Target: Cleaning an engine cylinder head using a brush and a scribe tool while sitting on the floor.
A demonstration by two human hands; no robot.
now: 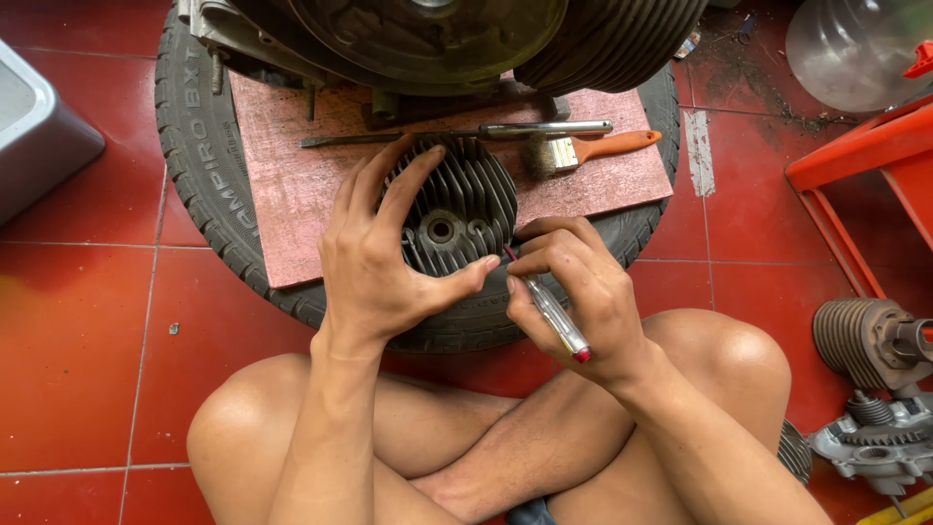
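My left hand [374, 258] grips a round, finned metal cylinder head [455, 216], fingers spread over its top and thumb under its lower edge. My right hand [573, 297] holds a small screwdriver [556, 321] with a clear handle and red end cap; its tip touches the lower right rim of the cylinder head. Both hands work above a tyre [199, 156] topped by a pink board [282, 185]. My crossed bare legs are below.
On the board lie a long chisel-like steel tool [466, 132] and an orange-handled wire brush [593, 148]. A large finned engine [466, 39] sits at the top. An orange frame [865, 165], a clear jug [850, 49] and engine parts [875, 389] stand at right, a grey box [34, 131] at left.
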